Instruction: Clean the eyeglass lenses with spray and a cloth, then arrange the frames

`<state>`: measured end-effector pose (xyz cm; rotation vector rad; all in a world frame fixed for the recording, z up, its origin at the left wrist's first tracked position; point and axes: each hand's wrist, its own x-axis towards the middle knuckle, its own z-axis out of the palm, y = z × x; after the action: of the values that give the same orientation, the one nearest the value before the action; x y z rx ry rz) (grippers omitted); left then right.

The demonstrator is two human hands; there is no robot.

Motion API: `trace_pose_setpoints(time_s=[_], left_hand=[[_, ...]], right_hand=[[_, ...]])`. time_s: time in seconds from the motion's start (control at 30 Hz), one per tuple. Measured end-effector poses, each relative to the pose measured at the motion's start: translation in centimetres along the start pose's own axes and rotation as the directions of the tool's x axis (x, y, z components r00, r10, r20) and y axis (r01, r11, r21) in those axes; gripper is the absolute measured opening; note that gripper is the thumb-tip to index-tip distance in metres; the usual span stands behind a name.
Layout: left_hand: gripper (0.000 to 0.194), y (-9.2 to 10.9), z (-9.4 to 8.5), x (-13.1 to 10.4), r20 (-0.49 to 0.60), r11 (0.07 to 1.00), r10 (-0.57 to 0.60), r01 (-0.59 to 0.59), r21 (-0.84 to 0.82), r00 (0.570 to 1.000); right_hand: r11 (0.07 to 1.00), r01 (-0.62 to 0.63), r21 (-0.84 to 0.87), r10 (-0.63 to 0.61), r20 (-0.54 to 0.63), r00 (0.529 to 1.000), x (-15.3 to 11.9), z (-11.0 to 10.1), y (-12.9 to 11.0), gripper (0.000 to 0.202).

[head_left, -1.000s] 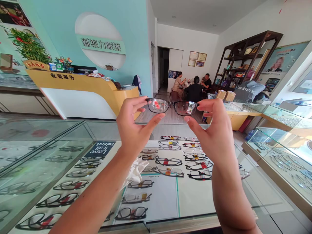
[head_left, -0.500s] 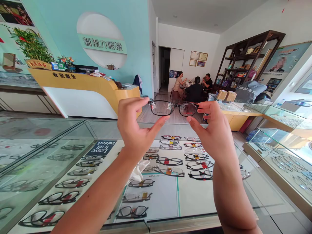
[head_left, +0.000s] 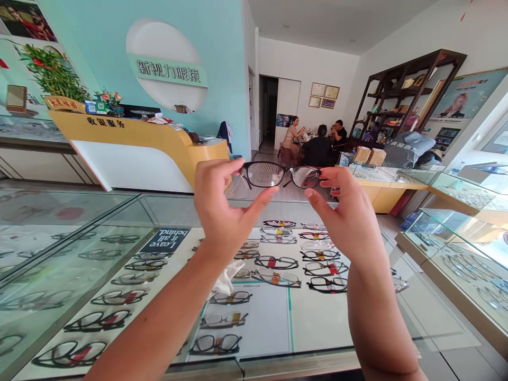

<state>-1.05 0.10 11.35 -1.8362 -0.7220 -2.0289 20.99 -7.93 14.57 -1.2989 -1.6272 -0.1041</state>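
Above a glass display case [head_left: 325, 362] of eyewear, dark-rimmed glasses [head_left: 288, 171] hang level between two hands, the left hand [head_left: 222, 198] pinching one outer end of the frame, the right hand [head_left: 349, 203] the other. Likely light and stiff, with slim temples that could bend and lenses that would smudge, the pair seems best held by its frame corners, clear of the lenses.

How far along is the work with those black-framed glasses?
Done: black-framed glasses are up above the display case.
In hand: left hand and right hand hold opposite sides, lenses spread between them.
Remaining: probably setting them down, since they're still aloft. Can't tell whether the other eyeglasses in the case need handling.
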Motion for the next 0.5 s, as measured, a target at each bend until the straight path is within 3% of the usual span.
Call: trace_pose_setpoints(time_s=[0.23,0.5], left_hand=[[0.062,-0.99,0.44,-0.29,0.032,0.996,-0.074,0.075,-0.042,0.997],[0.062,-1.12,0.58,-0.22,0.064,0.996,-0.060,0.064,-0.063,0.996]], right_hand=[[0.999,0.030,0.029,-0.029,-0.035,0.999,-0.03,-0.09,-0.06,0.028],[0.999,0.041,0.013,-0.040,-0.061,0.997,-0.04,-0.16,0.10,0.030]])
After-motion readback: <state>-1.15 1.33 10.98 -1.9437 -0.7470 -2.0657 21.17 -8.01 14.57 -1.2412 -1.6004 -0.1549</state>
